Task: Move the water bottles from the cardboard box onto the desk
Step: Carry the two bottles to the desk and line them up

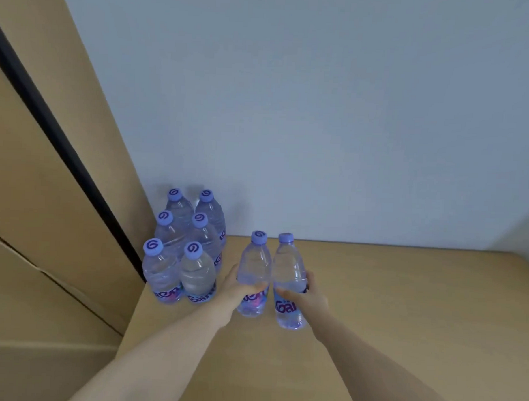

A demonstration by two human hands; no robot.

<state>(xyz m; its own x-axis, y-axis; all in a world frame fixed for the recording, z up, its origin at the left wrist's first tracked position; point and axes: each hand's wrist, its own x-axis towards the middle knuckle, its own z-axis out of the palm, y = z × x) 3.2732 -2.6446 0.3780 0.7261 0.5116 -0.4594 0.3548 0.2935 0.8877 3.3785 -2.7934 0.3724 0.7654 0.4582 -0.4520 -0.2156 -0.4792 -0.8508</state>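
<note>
Head view: two bare hands set a pair of water bottles side by side on a tan worktop [404, 295]. The left hand [239, 289] has its fingers [255, 287] curled round the middle of the left bottle [254, 269], just above its label; the right hand [306, 294] wraps the right bottle [289, 273] the same way, thumb across the front. Both bottles stand upright and almost touching, bases at or just above the surface; whether they already bear on it cannot be told.

A block of six bottles [183, 245] stands in two neat columns at the back left corner of the worktop, caps up and shoulder to shoulder. The new pair is being brought in just to its right, near but apart, which looks like the start of a further row, kept tight so the pack stays stable and room is left on the bare stretch to the right. Gripping at mid-body keeps each full bottle vertical as it comes down.

Behind the worktop rises a plain pale wall [320, 112]. At left, tall tan panels [48, 177] split by a dark seam fill the edge of the frame. The cardboard box cannot be picked out with certainty in this view, so how many bottles remain to move is unknown.
</note>
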